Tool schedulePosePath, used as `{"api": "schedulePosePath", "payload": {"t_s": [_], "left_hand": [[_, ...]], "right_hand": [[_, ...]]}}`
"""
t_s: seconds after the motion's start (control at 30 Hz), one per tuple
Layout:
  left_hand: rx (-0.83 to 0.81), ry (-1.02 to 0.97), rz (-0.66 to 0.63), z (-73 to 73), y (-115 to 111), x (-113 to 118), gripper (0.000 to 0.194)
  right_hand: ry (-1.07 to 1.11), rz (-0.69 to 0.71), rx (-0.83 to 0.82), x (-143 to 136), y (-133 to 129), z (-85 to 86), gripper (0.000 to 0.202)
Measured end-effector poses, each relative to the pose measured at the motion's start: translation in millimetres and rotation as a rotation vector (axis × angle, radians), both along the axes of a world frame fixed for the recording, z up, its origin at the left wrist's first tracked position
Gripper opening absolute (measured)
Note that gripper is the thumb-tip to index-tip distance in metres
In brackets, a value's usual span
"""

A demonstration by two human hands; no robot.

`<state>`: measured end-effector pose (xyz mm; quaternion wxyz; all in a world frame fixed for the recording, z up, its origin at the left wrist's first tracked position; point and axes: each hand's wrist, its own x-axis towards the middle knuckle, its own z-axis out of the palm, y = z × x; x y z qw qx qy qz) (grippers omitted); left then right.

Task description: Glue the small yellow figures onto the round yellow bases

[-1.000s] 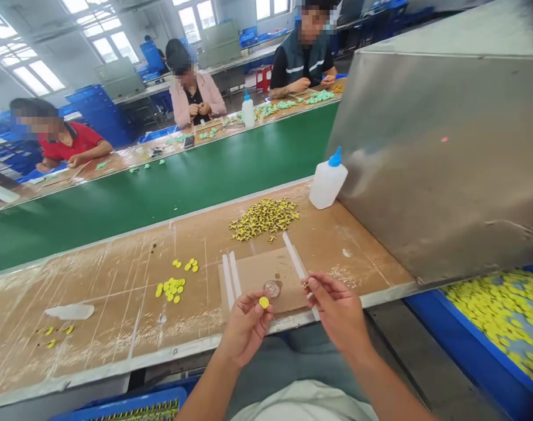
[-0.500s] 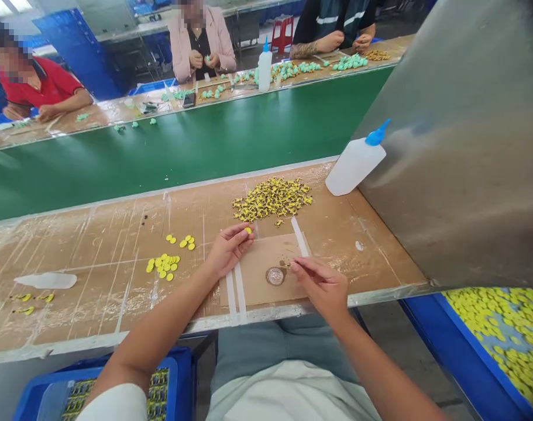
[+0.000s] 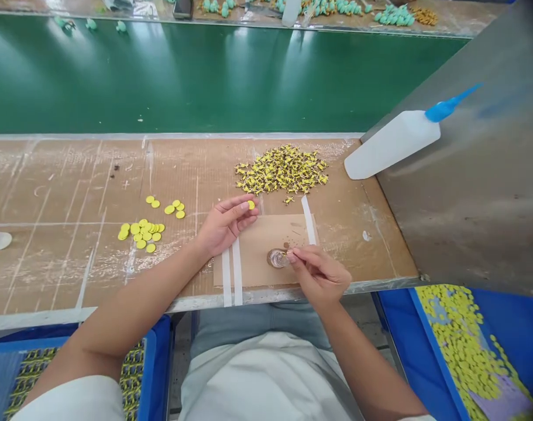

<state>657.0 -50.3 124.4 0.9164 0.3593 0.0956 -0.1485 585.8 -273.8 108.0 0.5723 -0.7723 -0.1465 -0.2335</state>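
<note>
Pinches a yellow disc (image 3: 251, 205) in the narrow grip of the left hand (image 3: 224, 228), just beside the near edge of the heap of yellow-and-dark pieces (image 3: 281, 169). Pinches just as narrowly with the right hand (image 3: 321, 273), at the right side of the round dish (image 3: 276, 258), on a tiny yellowish piece (image 3: 286, 253), too small to make out. Holds both apart, so probably only partway along. Leaves much apparently undone: heap, loose discs (image 3: 145, 230) farther left on the worktop (image 3: 349, 219). Likely done: rowed pieces (image 3: 132, 374) in near-left blue tray (image 3: 149, 374).

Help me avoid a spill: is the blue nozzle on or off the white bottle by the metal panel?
On: the blue nozzle covers the end of the white bottle. Whether its tip is sealed, I cannot tell.
</note>
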Motion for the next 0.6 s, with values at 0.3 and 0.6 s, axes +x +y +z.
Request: {"api": "schedulePosePath", "payload": {"t_s": [0.3,0.6], "left_hand": [[-0.015,0.003,0.009,-0.5,-0.6,-1.4,0.020],[-0.007,0.007,0.015,1.6,-0.2,-2.6,0.020]], "right_hand": [[-0.079,0.049,-0.098,-1.4,-0.2,4.3,0.019],[-0.101,0.099,-0.090,0.1,2.1,9.7,0.023]]}}
